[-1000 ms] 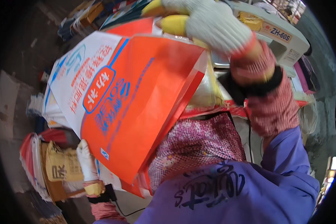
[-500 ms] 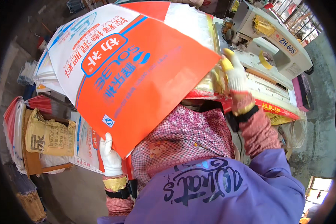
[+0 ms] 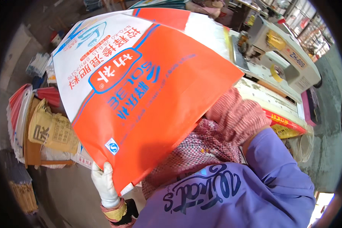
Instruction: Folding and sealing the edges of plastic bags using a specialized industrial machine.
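Observation:
A large flat woven sack (image 3: 178, 98), orange-red and white with blue print, is spread in front of me, slanting toward my lap. My left hand (image 3: 105, 186), in a white glove, pinches the sack's near left corner, its thumb on top. My right forearm, in a pink checked sleeve (image 3: 239, 117), reaches beneath the sack's right edge. The sack hides my right hand, so its fingers do not show. Under the far side of the sack lie more white sacks (image 3: 207, 32).
An industrial sewing machine (image 3: 292, 68) stands on the table at the right. Left of me are a yellow-brown printed sack (image 3: 53, 127) on a wooden frame (image 3: 33, 150) and a bundle of red and white sacks (image 3: 17, 110). A pink-edged box (image 3: 312, 106) sits beyond the machine.
My right hand has gone from the sack's far right corner to underneath it. My left hand keeps the near corner and has shifted slightly nearer. The sack now covers more to the right.

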Motion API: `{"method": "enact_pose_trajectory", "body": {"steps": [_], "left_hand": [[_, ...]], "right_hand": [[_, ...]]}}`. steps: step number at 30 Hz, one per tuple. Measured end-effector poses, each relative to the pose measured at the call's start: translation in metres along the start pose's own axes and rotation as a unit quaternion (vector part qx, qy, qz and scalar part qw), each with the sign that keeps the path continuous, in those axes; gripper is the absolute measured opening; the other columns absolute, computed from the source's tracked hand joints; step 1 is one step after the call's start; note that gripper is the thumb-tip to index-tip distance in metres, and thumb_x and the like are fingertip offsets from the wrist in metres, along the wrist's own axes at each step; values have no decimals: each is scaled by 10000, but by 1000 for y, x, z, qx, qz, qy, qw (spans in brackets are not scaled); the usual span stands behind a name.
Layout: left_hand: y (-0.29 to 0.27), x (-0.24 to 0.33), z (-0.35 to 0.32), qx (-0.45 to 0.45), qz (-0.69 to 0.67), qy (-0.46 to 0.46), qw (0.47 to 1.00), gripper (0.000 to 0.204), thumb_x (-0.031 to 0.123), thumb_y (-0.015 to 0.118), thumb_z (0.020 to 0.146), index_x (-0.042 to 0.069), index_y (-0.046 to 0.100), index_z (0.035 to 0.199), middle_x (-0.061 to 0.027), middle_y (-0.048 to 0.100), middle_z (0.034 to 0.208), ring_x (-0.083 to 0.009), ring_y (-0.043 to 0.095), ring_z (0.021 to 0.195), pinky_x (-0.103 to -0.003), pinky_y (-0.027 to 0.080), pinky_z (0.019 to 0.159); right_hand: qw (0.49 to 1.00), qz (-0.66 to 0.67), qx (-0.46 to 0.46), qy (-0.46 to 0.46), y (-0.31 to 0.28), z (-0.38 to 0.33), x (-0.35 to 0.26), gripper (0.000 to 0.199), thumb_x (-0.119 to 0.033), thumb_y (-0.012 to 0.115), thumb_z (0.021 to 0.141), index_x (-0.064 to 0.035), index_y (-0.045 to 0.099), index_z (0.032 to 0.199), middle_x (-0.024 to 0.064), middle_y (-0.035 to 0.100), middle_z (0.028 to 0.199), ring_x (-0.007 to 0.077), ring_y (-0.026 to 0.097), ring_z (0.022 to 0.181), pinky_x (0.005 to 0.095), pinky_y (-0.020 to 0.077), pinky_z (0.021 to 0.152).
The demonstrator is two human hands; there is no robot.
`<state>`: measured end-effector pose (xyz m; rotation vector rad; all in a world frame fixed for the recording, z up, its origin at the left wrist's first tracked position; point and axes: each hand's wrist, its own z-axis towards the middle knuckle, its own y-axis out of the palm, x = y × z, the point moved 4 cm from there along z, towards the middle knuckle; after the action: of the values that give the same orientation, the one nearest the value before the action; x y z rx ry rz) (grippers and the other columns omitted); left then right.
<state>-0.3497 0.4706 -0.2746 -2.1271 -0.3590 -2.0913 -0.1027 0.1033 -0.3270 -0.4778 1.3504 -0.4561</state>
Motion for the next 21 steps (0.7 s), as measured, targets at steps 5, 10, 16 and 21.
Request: {"method": "enact_pose_trajectory", "body": {"steps": [5,10,16,21], "left_hand": [[-14,-23,-14,60,-11,-10,998,278,99,558,931,-16,521,1181,-84,599,1123,-135,576,967,-296,473,854],[-21,-31,-2,44,-16,-11,999,278,70,512,931,-24,513,1193,-66,590,1093,-110,550,939,-279,463,828],[-29,-24,27,29,56,41,997,311,112,506,937,-32,508,1212,-62,591,1076,-108,544,930,-270,454,822],[-34,12,65,32,99,91,990,277,191,561,945,-8,541,1136,-60,617,1045,-106,571,916,-261,462,807]], "right_hand": [[985,-164,-50,31,35,52,-13,370,-246,556,914,-37,567,1218,119,603,1121,186,598,952,317,488,829],[988,-94,-122,-6,-6,-16,-54,392,-277,557,922,-28,574,1224,123,622,1102,166,600,940,290,480,825],[993,74,0,-87,-124,-73,-144,423,-314,557,932,-17,583,1232,128,645,1080,143,603,925,257,471,820],[978,-168,-66,-104,-90,39,-109,354,-240,533,939,-78,607,1245,18,623,1192,117,574,1011,259,472,844]]}}
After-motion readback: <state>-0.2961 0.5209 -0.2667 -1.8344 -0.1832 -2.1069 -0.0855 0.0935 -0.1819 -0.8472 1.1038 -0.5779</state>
